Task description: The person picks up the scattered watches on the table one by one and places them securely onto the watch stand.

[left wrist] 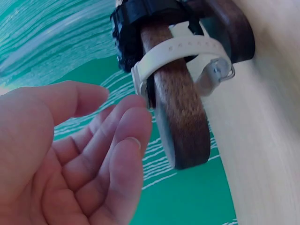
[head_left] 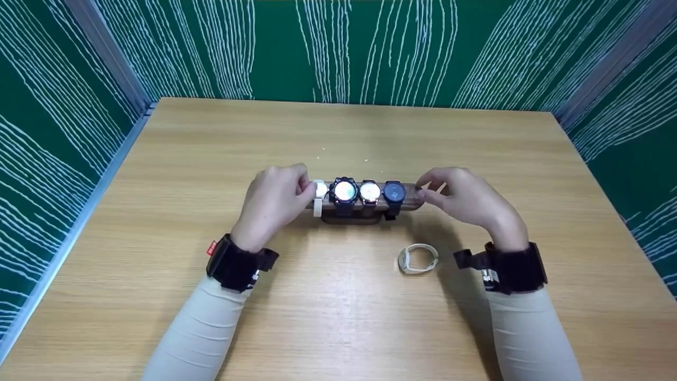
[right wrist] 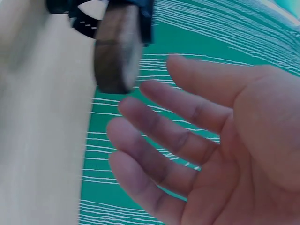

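A dark wooden watch stand [head_left: 412, 198] stands at the table's middle, with several watches strapped round its bar. My left hand [head_left: 275, 201] is at the bar's left end, fingers loosely bent beside a white watch [left wrist: 180, 50]; whether a fingertip touches it, I cannot tell. Further right along the bar come a chunky black watch [head_left: 345, 191], a light-faced watch [head_left: 369, 192] and a dark-faced watch [head_left: 394, 192]. At the bar's right end is my right hand [head_left: 470, 198]; the right wrist view shows its fingers spread, holding nothing.
On the wooden table [head_left: 338, 328], a loose pale watch [head_left: 405, 260] lies in front of the stand, its strap forming a loop. Small white specks [head_left: 365, 160] dot the surface behind the stand. Green patterned walls [head_left: 285, 53] border the table at the back and sides.
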`<state>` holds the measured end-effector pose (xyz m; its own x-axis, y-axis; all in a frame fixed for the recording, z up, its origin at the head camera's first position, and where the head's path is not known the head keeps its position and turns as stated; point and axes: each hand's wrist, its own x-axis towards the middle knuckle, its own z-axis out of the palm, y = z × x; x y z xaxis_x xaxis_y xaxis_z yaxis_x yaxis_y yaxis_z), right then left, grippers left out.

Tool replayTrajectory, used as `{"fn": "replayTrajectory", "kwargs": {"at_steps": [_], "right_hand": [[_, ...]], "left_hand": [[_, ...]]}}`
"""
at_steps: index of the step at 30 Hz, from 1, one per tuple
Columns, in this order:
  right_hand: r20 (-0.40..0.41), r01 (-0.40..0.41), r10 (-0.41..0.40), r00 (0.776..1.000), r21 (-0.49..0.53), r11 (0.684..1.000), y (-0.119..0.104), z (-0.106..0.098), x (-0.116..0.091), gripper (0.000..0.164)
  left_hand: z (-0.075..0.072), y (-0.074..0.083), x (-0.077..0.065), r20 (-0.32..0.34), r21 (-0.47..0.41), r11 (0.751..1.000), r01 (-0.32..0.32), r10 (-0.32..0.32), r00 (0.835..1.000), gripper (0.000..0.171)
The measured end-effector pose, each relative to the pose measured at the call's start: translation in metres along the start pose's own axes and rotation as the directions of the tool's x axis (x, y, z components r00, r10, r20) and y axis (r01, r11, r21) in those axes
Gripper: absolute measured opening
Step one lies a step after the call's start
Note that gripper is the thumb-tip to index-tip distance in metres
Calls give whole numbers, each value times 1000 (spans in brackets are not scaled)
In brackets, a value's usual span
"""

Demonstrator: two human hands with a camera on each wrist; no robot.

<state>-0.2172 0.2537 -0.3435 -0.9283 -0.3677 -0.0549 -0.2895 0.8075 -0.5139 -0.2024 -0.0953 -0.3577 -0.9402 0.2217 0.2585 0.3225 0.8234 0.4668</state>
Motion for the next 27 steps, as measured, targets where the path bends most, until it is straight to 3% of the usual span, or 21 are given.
{"fn": "replayTrajectory", "kwargs": {"at_steps": [4,10,17,27], "right_hand": [[58,72,-71,996,-7,997,-10,-4,-9,20],[209,119,-117,971,0,993,-18,-2,-16,26],[320,100,-85,944,-29,995,-20,11,-10,26],[399,-25,59,915,-91,996,-27,31,-4,27]], "left_hand": [[-4,0,2,-42,7,1000,-23,23,999,16],[-6,0,3,-114,17,998,-64,65,991,17],[-7,0,3,-162,24,996,-84,87,983,19],[-7,-1,4,-186,24,995,-98,100,977,19]]}}
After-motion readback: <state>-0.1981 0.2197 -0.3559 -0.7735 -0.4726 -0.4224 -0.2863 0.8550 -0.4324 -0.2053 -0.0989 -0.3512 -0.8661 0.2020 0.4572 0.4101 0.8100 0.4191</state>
